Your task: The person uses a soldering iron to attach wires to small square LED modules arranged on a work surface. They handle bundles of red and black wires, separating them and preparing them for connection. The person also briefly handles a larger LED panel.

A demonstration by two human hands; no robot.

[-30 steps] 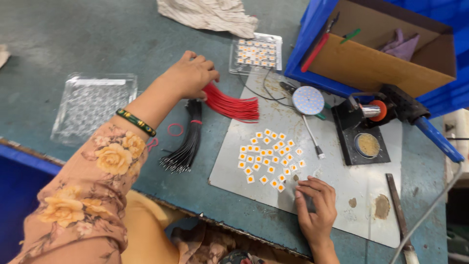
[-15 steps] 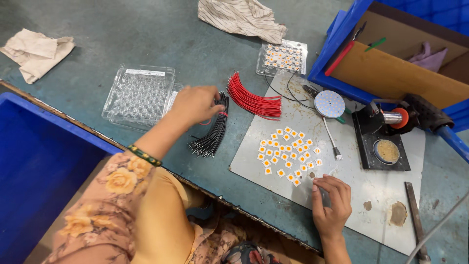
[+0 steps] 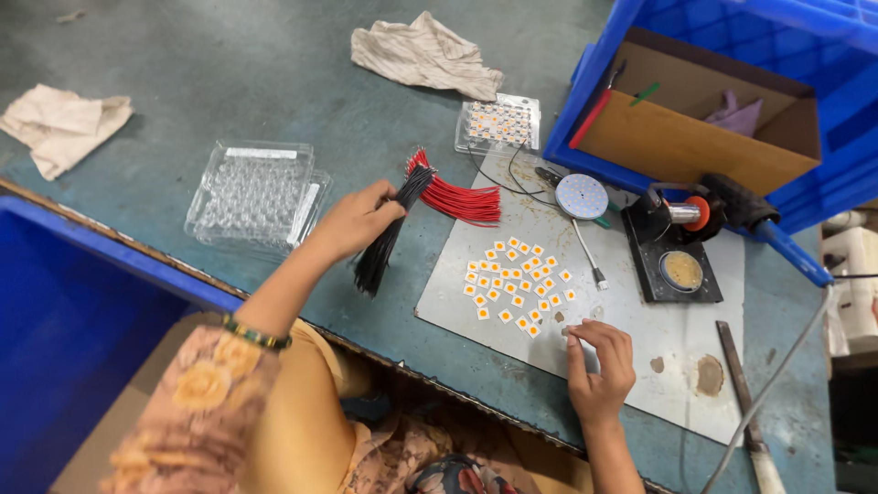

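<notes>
Left hand on a wire bundle, right hand by the small chips on a metal sheet.

The left hand (image 3: 355,220) closes its fingers around the bundle of thin black wires (image 3: 384,242), which lies on the grey-green worktable (image 3: 229,73) just beside the fanned bundle of thin red wires (image 3: 457,197). The right hand (image 3: 599,364) rests on the flat grey metal sheet (image 3: 640,329), fingertips pressed together near the cluster of small square white-and-orange chips (image 3: 517,284); whether it pinches one cannot be told. A clear plastic tray (image 3: 251,192) sits left of the wires.
</notes>
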